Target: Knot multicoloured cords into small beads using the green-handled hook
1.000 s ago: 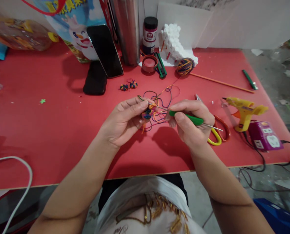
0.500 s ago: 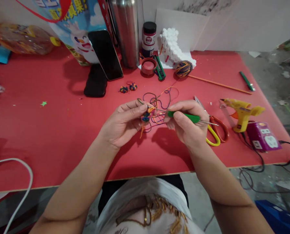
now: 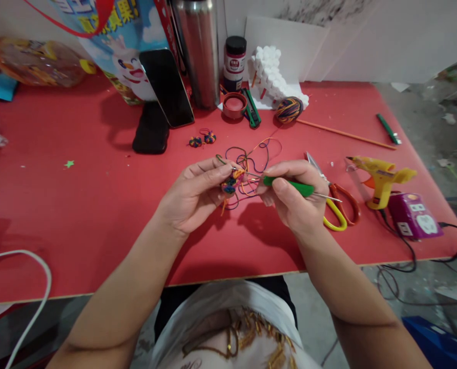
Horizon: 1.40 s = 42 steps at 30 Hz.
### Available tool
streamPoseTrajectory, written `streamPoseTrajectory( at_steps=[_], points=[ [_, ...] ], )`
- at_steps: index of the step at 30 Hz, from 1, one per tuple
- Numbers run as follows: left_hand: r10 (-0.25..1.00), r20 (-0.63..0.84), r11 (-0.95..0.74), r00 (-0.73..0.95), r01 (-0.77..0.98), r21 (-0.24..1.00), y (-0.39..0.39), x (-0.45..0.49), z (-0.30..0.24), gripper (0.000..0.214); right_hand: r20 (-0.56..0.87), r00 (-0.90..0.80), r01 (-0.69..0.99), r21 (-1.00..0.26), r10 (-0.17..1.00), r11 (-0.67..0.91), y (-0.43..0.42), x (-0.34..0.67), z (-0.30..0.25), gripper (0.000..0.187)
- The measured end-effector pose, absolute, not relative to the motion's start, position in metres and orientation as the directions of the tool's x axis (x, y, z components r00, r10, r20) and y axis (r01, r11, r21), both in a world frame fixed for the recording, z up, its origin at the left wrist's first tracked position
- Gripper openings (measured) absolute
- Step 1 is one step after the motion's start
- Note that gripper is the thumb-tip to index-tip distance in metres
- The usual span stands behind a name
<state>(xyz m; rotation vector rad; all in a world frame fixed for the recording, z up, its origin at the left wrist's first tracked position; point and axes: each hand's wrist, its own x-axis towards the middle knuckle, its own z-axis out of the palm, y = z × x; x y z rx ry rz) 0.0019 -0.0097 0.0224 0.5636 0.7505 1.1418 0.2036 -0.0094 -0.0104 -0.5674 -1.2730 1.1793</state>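
Between the fingers and thumb of my left hand (image 3: 198,192) is a small multicoloured crochet piece (image 3: 231,183), with an orange tail hanging below it. My right hand (image 3: 299,192) grips a crochet hook (image 3: 290,185) by its green handle; a metal shaft sticks out at both ends. The hook's left tip reaches the top of the crochet piece beside my left thumb, and the exact stitch is hidden. Loose yarn (image 3: 265,154) in several colours curls on the red table behind and between my hands. It leads back toward a yarn ball (image 3: 289,109).
Scissors (image 3: 334,205) lie just right of my right hand, before a yellow glue gun (image 3: 382,177) and a purple box (image 3: 416,215). Two small crochet pieces (image 3: 202,138) lie behind my left hand. Farther back stand a phone (image 3: 167,87), a steel flask (image 3: 198,56) and a green cutter (image 3: 251,108).
My right hand and the crochet hook have shifted very slightly left. My left hand keeps the crochet piece in nearly the same place.
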Motion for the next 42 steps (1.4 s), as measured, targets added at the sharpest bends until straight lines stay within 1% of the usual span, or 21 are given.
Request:
streamPoseTrajectory(
  at_steps=[5,10,18,25,31,37,42],
  points=[
    [0.945,-0.252,0.326,0.207,-0.595,0.735,-0.0094,0.0020,0.0248,0.023,0.434,-0.111,-0.349,-0.859,0.894,0.374,-0.0081,0.2049,-0.0092,0.015],
    [0.957,-0.217,0.291,0.194,-0.617,0.731,-0.0099,0.0021,0.0250,0.021,0.451,-0.095,-0.354,-0.848,0.887,0.394,-0.0076,0.2050,-0.0097,0.015],
    [0.964,-0.184,0.264,0.195,-0.574,0.775,-0.0102,0.0033,0.0240,0.010,0.431,-0.098,-0.311,-0.869,0.897,0.384,-0.0084,0.2054,-0.0079,0.013],
    [0.962,-0.174,0.265,0.210,-0.567,0.780,-0.0105,0.0027,0.0238,0.007,0.426,-0.104,-0.307,-0.873,0.899,0.379,-0.0099,0.2068,-0.0066,0.015],
    [0.967,-0.171,0.248,0.187,-0.557,0.793,-0.0108,0.0034,0.0249,0.010,0.412,-0.101,-0.281,-0.885,0.906,0.371,-0.0102,0.2070,-0.0048,0.013],
    [0.966,-0.192,0.257,0.174,-0.548,0.796,-0.0105,0.0033,0.0266,0.015,0.427,-0.102,-0.311,-0.872,0.898,0.379,-0.0098,0.2070,-0.0059,0.016],
    [0.960,-0.207,0.280,0.191,-0.572,0.771,-0.0098,0.0031,0.0263,0.018,0.427,-0.108,-0.299,-0.875,0.898,0.380,-0.0106,0.2068,-0.0050,0.016]
  ],
)
